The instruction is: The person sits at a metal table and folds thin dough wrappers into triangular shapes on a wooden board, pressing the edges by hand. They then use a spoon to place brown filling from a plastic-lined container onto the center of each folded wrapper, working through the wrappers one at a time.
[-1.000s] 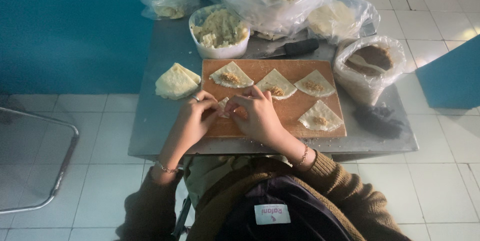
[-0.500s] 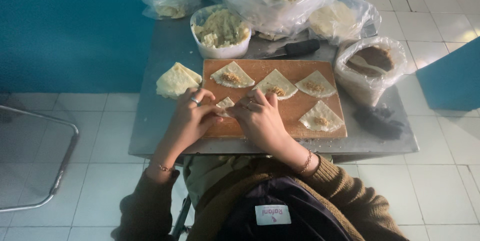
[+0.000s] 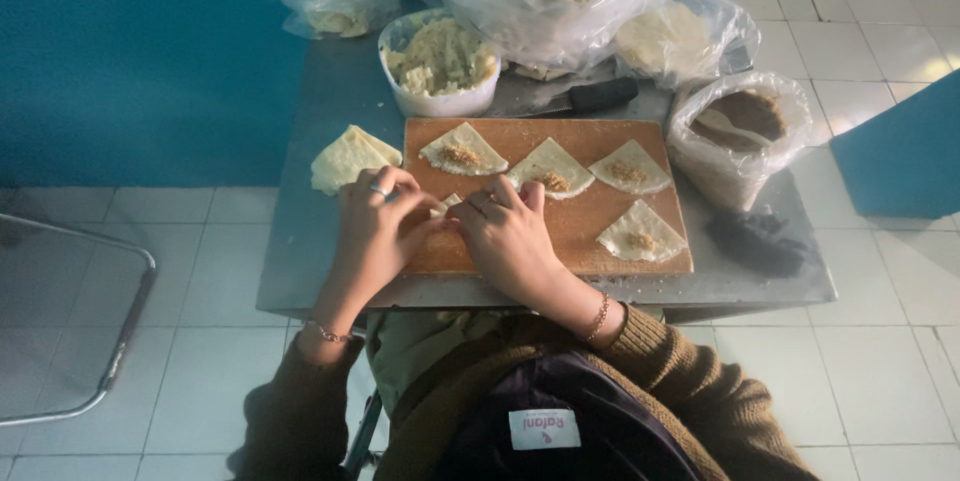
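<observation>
Here both hands meet at the near left corner of the board (image 3: 580,231), which lies on a grey table (image 3: 300,241). The left hand (image 3: 375,226) and right hand (image 3: 505,236) pinch a small piece of dough (image 3: 446,206) between their fingertips, fingers curled over it so that only a pale corner shows. The piece sits just over the board's left part. Four filled wedges lie open on the board: one (image 3: 462,151) at the far left, one (image 3: 550,169) just beyond the right hand, one (image 3: 628,167) further right, one (image 3: 640,233) near the right edge. A stack of plain wrappers (image 3: 345,156) lies on the table left of the board. A white bowl (image 3: 440,66) of filling stands behind the board, with a knife (image 3: 580,98) beside it.
</observation>
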Available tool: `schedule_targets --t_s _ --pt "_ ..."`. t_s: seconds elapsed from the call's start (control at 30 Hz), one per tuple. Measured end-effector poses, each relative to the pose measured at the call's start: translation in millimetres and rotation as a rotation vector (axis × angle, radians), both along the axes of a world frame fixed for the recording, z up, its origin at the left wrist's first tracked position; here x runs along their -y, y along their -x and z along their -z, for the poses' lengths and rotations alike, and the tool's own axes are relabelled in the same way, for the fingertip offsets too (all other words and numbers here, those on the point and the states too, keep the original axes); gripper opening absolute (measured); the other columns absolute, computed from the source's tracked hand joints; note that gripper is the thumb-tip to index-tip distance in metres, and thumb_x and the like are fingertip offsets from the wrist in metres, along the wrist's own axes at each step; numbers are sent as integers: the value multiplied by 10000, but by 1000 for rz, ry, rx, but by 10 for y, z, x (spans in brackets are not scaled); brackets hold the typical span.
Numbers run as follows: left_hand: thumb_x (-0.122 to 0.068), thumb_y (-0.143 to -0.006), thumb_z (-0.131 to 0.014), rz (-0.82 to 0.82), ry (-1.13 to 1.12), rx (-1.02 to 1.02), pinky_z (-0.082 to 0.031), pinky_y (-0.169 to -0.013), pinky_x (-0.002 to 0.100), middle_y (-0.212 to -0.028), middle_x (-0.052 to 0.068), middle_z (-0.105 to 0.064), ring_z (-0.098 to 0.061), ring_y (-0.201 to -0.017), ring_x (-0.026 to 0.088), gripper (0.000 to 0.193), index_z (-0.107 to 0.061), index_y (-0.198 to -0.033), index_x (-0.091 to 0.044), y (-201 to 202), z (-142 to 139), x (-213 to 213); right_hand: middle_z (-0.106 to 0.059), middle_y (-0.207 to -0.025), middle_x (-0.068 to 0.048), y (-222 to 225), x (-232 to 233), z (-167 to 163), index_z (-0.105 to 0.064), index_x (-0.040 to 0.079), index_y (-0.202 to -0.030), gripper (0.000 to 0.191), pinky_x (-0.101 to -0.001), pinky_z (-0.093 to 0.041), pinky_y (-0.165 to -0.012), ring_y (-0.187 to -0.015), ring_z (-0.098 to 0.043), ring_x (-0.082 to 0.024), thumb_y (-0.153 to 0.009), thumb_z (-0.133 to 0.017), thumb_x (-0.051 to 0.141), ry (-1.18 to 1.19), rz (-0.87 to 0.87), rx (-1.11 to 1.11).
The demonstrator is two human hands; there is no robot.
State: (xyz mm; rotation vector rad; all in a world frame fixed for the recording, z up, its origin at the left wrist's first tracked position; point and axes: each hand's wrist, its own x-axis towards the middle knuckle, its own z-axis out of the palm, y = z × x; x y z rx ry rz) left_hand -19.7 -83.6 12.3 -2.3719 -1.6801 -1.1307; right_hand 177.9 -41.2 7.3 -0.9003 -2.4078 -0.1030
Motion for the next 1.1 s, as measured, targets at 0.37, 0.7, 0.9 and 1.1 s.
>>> schedule_targets --t_s 0.37,0.7,0.9,1.1 --pt "-251 -812 -795 -71 51 -93 -322 -938 492 -1042 -7 -618 -530 -1096 230 115 -795 -872 -154 -49 -25 -43 -710 -1041 88 -36 23 42 -767 216 -1052 177 -519 -323 -914 -1163 -543 -169 -898 -686 247 -37 -40 -48" --pt "-176 -842 -768 -116 -22 -151 -304 -937 537 -1143 -12 -638 -526 -1175 239 112 -806 -948 -177 -107 60 -58 -690 -1195 74 -28 19 142 -744 217 -1212 330 -590 -273 -891 -1214 -479 -204 -908 -623 174 -72 52 13" --pt "-44 -811 -674 -211 8 -277 -294 -992 583 -1252 -20 -618 -500 -1260 216 335 -811 -1056 -228 -84 120 -59 -648 -1209 44 36 -87 116 -711 220 -1246 385 -595 -296 -909 -1265 -467 -217 -879 -610 159 13 65 138" --pt "-166 -890 -703 -165 41 -248 -288 -979 607 -1272 14 -596 -482 -1274 247 228 -752 -1111 -198 -76 148 -116 -660 -1250 26 -33 -140 49 -699 166 -1259 383 -577 -309 -897 -1242 -471 -220 -887 -610 142 -73 -2 20"
